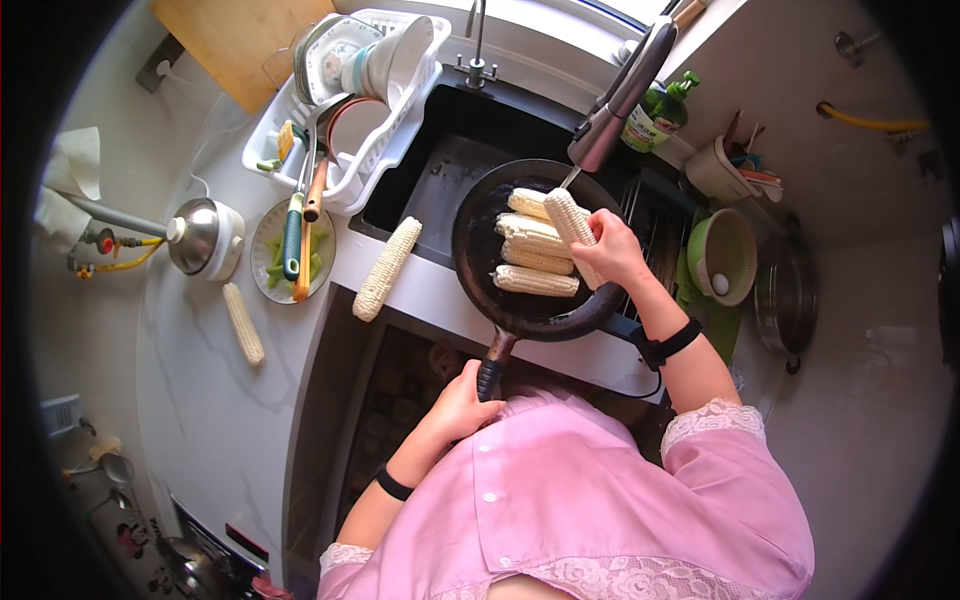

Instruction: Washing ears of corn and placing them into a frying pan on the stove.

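A black wok [480, 289] rests over the front rim of the dark sink, with several peeled white corn cobs [535, 280] lying side by side in it. My left hand [463, 401] grips the wok's handle [495, 367] close to my body. Over the wok, my right hand [611, 247] holds a corn cob [568, 214] tilted, its upper end under the faucet [600, 131], where a thin stream of water runs down. Another corn cob [387, 268] lies across the sink's front ledge, left of the wok. A further cob [244, 324] is on the counter at the far left.
The sink basin [457, 180] opens behind the wok. A white dish rack [375, 172] with bowls and plates stands left of it. A plate [259, 262] of green pieces carries utensils. On the right are a green soap bottle [656, 120] and a green colander [701, 255] with an egg.
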`<move>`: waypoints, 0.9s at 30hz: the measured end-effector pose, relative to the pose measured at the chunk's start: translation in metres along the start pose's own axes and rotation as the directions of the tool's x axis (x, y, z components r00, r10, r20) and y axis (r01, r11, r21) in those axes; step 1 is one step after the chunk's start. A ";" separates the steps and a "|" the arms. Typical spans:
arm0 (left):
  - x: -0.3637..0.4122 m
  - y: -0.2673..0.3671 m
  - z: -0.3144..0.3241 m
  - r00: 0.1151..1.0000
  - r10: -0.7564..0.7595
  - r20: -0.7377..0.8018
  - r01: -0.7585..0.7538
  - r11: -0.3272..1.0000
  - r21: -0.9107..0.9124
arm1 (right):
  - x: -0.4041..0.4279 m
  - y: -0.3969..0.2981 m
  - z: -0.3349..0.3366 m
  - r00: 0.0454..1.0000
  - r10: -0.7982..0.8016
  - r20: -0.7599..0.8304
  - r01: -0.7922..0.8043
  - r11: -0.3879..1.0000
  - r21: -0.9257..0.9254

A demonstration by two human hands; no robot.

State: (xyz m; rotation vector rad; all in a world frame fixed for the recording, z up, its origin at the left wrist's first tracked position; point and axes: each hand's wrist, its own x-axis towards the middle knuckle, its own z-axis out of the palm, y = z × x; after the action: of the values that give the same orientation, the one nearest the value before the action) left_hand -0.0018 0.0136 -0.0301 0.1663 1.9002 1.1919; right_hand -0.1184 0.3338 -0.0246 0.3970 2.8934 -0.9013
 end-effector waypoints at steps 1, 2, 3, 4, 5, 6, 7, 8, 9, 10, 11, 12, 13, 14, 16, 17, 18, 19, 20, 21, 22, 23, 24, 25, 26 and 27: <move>0.000 -0.001 0.000 1.000 -0.002 -0.002 0.002 1.000 -0.003 | 0.002 0.004 -0.002 1.000 0.014 0.002 -0.014 1.000 -0.007; 0.000 -0.001 -0.001 1.000 -0.004 -0.003 0.004 1.000 -0.001 | 0.002 0.006 -0.002 1.000 -0.019 -0.007 0.018 1.000 -0.021; 0.000 -0.001 -0.001 1.000 -0.006 -0.002 0.006 1.000 0.002 | 0.001 0.007 0.000 1.000 -0.018 -0.006 0.018 1.000 -0.022; 0.000 0.001 -0.001 1.000 -0.007 -0.001 0.007 1.000 0.001 | -0.001 0.009 0.001 0.991 -0.134 0.003 0.134 0.991 -0.007; -0.001 0.003 -0.002 1.000 -0.009 0.002 0.009 1.000 0.000 | -0.003 0.009 0.002 0.969 -0.248 0.009 0.248 0.969 0.008; -0.001 0.005 -0.002 1.000 -0.012 0.005 0.012 1.000 -0.001 | -0.007 0.003 0.005 0.953 -0.300 0.048 0.299 0.954 0.025; -0.001 0.005 -0.002 1.000 -0.011 0.005 0.011 1.000 -0.001 | -0.010 0.002 0.012 0.941 -0.328 0.083 0.333 0.942 -0.040; -0.001 0.005 -0.002 1.000 -0.011 0.007 0.011 1.000 0.002 | -0.014 -0.003 0.017 0.942 -0.320 0.100 0.329 0.939 -0.096; -0.001 0.004 -0.003 1.000 -0.012 0.009 0.012 1.000 0.005 | -0.017 -0.009 0.023 0.943 -0.312 0.117 0.327 0.933 -0.150; -0.002 0.005 -0.003 1.000 -0.013 0.008 0.013 1.000 0.005 | -0.019 -0.014 0.022 0.944 -0.301 0.135 0.321 0.931 -0.172; -0.002 0.006 -0.004 1.000 -0.021 0.011 0.021 1.000 -0.006 | -0.021 -0.013 0.024 0.944 -0.301 0.136 0.322 0.931 -0.171; -0.002 0.007 -0.004 1.000 -0.028 0.013 0.028 0.999 -0.016 | -0.021 -0.009 0.026 0.924 -0.358 0.134 0.380 0.901 -0.208; -0.002 0.005 -0.003 1.000 -0.029 0.012 0.029 0.999 -0.017 | -0.022 -0.006 0.029 0.900 -0.414 0.135 0.435 0.866 -0.246; -0.001 0.002 -0.001 1.000 -0.013 0.002 0.013 1.000 0.001 | -0.023 -0.002 0.033 0.900 -0.415 0.136 0.437 0.865 -0.246; 0.000 0.000 0.001 1.000 0.005 -0.007 -0.005 1.000 0.017 | -0.025 0.003 0.038 0.854 -0.518 0.042 0.511 0.822 -0.249; 0.000 0.000 0.001 1.000 0.017 -0.014 -0.016 0.999 0.029 | -0.024 0.007 0.037 0.854 -0.519 0.044 0.512 0.821 -0.251; -0.001 0.001 0.000 0.999 0.027 -0.023 -0.026 0.999 0.041 | -0.022 0.005 0.033 0.882 -0.470 0.028 0.467 0.866 -0.180; -0.002 0.003 -0.001 0.999 0.026 -0.025 -0.025 0.999 0.039 | -0.020 0.002 0.030 0.908 -0.418 0.016 0.417 0.902 -0.108; -0.003 0.007 -0.002 1.000 -0.010 -0.004 0.010 1.000 -0.016 | -0.016 -0.001 0.027 0.876 -0.479 -0.056 0.468 0.873 -0.136; -0.004 0.010 -0.003 0.999 -0.042 0.021 0.043 0.997 -0.067 | -0.011 -0.004 0.028 0.876 -0.479 -0.056 0.468 0.873 -0.136; -0.004 0.008 -0.002 0.999 -0.042 0.020 0.043 0.997 -0.067 | -0.005 -0.009 0.030 0.829 -0.559 -0.033 0.552 0.825 -0.119; -0.003 0.005 -0.001 0.999 -0.033 0.016 0.034 0.998 -0.059 | -0.001 -0.014 0.033 0.773 -0.634 -0.011 0.630 0.770 -0.100; -0.003 0.001 0.000 1.000 -0.027 0.008 0.027 0.998 -0.054 | 0.002 -0.029 0.035 0.745 -0.664 0.063 0.665 0.734 -0.134; -0.003 0.000 0.000 1.000 -0.029 0.004 0.030 0.998 -0.057 | 0.005 -0.040 0.039 0.743 -0.666 0.066 0.668 0.732 -0.131; -0.003 -0.001 0.001 1.000 -0.012 -0.004 0.012 0.999 -0.048 | 0.009 -0.050 0.043 0.692 -0.718 0.078 0.720 0.678 -0.146; -0.003 -0.001 0.001 1.000 0.008 -0.011 -0.008 0.999 -0.037 | 0.015 -0.059 0.048 0.637 -0.765 0.090 0.768 0.620 -0.162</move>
State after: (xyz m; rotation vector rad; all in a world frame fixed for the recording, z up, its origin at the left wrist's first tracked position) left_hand 0.0012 0.0119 -0.0295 0.1473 1.8870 1.2350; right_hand -0.1483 0.2633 -0.0341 -0.9590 3.0703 -0.6446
